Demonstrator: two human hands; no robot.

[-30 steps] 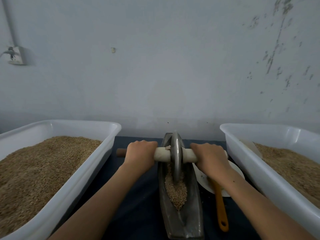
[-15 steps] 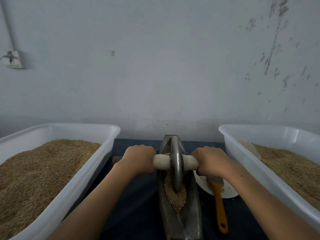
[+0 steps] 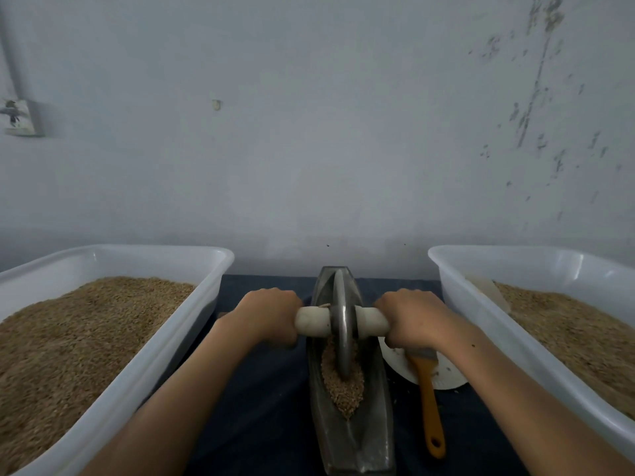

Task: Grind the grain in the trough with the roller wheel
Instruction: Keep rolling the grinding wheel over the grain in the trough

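A narrow dark metal trough [image 3: 372, 438] lies lengthwise on the dark cloth before me, with a heap of brown grain [image 3: 343, 389] in its groove. A grey metal roller wheel [image 3: 341, 324] stands upright in the groove, its lower edge in the grain. A pale wooden axle [image 3: 311, 321] runs through the wheel. My left hand [image 3: 268, 316] grips the axle left of the wheel and my right hand [image 3: 410, 319] grips it on the right side. The axle's outer ends are hidden in my fists.
A white tub [image 3: 144, 369] full of grain stands at the left and a second white tub [image 3: 515, 359] with grain at the right. A white plate [image 3: 446, 372] lies right of the trough, with an orange-handled brush [image 3: 429, 407] across it. A pale wall rises just behind.
The wheel has rolled toward me along the trough, from the far end down into the grain heap. Both hands came back with the axle.
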